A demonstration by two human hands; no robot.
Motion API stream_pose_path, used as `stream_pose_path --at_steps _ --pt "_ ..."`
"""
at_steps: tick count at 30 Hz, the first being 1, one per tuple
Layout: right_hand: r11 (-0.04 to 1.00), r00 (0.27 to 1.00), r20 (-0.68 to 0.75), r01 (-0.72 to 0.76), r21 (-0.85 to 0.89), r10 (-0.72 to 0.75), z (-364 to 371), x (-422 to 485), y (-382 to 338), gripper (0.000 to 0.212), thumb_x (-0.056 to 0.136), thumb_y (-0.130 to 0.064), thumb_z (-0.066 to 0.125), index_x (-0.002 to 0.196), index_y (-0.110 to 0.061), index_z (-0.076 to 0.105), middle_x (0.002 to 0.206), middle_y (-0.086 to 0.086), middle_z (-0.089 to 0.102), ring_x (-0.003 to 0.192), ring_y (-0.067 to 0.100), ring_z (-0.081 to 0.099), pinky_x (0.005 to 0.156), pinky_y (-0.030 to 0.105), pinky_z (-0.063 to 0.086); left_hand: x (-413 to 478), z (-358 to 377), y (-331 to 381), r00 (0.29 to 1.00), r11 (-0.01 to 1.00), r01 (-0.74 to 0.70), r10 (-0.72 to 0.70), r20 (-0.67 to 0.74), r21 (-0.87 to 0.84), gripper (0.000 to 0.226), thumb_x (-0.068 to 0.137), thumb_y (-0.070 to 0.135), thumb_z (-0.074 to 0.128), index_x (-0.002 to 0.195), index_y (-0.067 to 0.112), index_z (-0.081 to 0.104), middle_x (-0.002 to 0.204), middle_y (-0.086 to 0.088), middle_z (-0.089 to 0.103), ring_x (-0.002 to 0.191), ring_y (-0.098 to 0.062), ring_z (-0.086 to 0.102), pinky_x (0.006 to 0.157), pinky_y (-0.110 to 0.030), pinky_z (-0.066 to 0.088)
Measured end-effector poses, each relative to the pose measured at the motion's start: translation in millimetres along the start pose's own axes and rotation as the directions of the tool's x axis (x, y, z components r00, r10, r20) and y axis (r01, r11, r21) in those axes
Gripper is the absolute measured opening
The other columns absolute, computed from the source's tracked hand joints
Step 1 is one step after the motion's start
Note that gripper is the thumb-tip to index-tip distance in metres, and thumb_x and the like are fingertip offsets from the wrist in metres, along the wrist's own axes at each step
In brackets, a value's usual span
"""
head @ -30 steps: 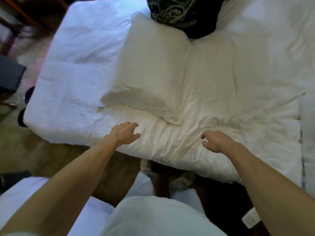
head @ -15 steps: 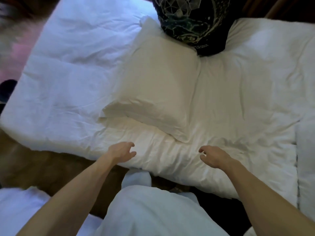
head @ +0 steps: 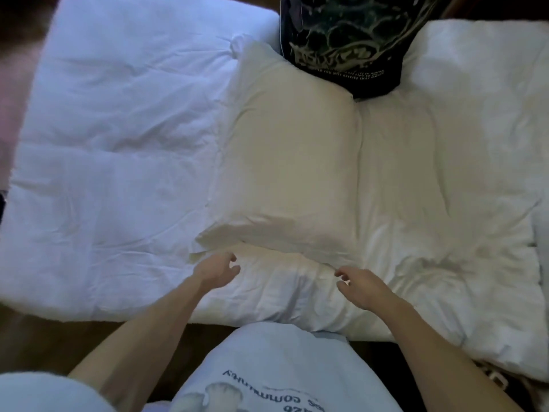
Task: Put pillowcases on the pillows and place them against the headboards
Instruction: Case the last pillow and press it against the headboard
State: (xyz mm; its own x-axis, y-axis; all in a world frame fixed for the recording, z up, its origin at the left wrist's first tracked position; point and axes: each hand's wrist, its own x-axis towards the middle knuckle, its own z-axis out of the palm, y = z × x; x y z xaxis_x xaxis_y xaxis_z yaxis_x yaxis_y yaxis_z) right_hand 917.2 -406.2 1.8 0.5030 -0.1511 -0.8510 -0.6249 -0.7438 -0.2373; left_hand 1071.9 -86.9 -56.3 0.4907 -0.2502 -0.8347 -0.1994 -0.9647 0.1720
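On the bed (head: 118, 144), a cream-coloured pillow (head: 291, 173) lies flat across the white duvet, its near edge towards the person and its far corner tucked under a dark printed garment (head: 344, 43). Just short of that near edge, both hands hover over the bedding. The left hand (head: 217, 270) has a loose, half-open grip, fingers curled, nothing in it, close to the pillow's near left corner. The right hand (head: 361, 285) is likewise half open and empty, fingertips pointing at the pillow's near right corner. Whether the pillow already wears a case I cannot tell.
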Motion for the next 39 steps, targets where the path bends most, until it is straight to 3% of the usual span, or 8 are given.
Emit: stream_pose_path --at_steps 7,17,21,26,30,34,37,39 --pt "0.998 0.999 0.020 0.039 -0.051 -0.038 -26 29 -14 0.040 0.098 -0.034 0.047 0.137 -0.023 0.053 0.133 0.000 0.058 0.116 0.017 0.056 0.095 0.031 0.047 45 -47 -6 0.976 0.963 0.109 -0.150 -0.159 -0.245 0.057 0.092 0.049 0.054 0.138 0.015 0.051 0.137 -0.013 0.056 0.124 -0.032 0.054 0.101 -0.041 0.045" --pt "0.996 0.999 0.045 0.002 -0.089 0.002 -88 77 -11 0.038 0.097 -0.034 0.048 0.133 -0.026 0.055 0.132 -0.001 0.061 0.114 0.018 0.059 0.093 0.035 0.050 115 -109 14 0.919 0.739 0.241 -0.382 -0.098 -0.629 0.089 0.084 0.065 0.060 0.148 0.009 0.033 0.150 -0.020 0.038 0.133 -0.039 0.044 0.109 -0.051 0.039" --pt "0.995 0.999 0.044 0.015 -0.099 -0.011 -106 100 -19 0.039 0.097 -0.034 0.047 0.134 -0.026 0.054 0.132 -0.001 0.061 0.115 0.019 0.059 0.093 0.033 0.048 135 -124 13 0.912 0.659 0.264 -0.409 -0.041 -0.704 0.100 0.076 0.071 0.066 0.150 0.013 0.030 0.152 -0.016 0.034 0.135 -0.037 0.042 0.110 -0.051 0.037" --pt "0.995 0.998 0.047 0.047 -0.089 -0.043 -122 127 -33 0.039 0.097 -0.031 0.046 0.134 -0.024 0.056 0.131 -0.001 0.062 0.114 0.019 0.059 0.093 0.033 0.048 154 -135 12 0.917 0.546 0.246 -0.400 0.008 -0.801 0.098 0.080 0.060 0.070 0.152 0.009 0.026 0.155 -0.013 0.034 0.139 -0.031 0.038 0.111 -0.042 0.034" --pt "0.993 0.996 0.032 0.085 -0.085 -0.082 -128 143 -46 0.036 0.097 -0.030 0.047 0.131 -0.023 0.058 0.127 -0.001 0.064 0.111 0.019 0.061 0.092 0.034 0.049 165 -139 16 0.921 0.521 0.253 -0.389 0.037 -0.815 0.098 0.082 0.054 0.072 0.152 0.005 0.022 0.156 -0.013 0.032 0.141 -0.029 0.035 0.111 -0.038 0.031" --pt "0.989 0.993 0.021 0.116 -0.087 -0.115 -128 148 -51 0.035 0.096 -0.031 0.048 0.128 -0.024 0.059 0.124 -0.002 0.066 0.110 0.017 0.062 0.092 0.035 0.050 172 -138 12 0.913 0.489 0.279 -0.402 0.070 -0.827 0.119 0.066 0.064 0.079 0.153 0.008 0.020 0.156 -0.011 0.031 0.141 -0.030 0.035 0.114 -0.042 0.033" --pt "0.988 0.994 0.031 0.111 -0.103 -0.109 -130 143 -50 0.035 0.097 -0.031 0.048 0.130 -0.024 0.058 0.126 -0.002 0.065 0.112 0.016 0.061 0.093 0.036 0.050 175 -137 4 0.892 0.532 0.288 -0.451 0.021 -0.796 0.143 0.043 0.079 0.079 0.154 0.013 0.017 0.158 -0.010 0.026 0.145 -0.029 0.028 0.117 -0.047 0.029" --pt "0.989 0.996 0.029 0.088 -0.119 -0.085 -135 138 -48 0.036 0.097 -0.031 0.047 0.132 -0.024 0.057 0.128 -0.002 0.063 0.113 0.017 0.060 0.093 0.035 0.049 176 -138 1 0.905 0.514 0.283 -0.423 0.047 -0.810 0.148 0.046 0.076 0.082 0.156 0.014 0.006 0.161 -0.010 0.020 0.146 -0.029 0.026 0.118 -0.047 0.028"
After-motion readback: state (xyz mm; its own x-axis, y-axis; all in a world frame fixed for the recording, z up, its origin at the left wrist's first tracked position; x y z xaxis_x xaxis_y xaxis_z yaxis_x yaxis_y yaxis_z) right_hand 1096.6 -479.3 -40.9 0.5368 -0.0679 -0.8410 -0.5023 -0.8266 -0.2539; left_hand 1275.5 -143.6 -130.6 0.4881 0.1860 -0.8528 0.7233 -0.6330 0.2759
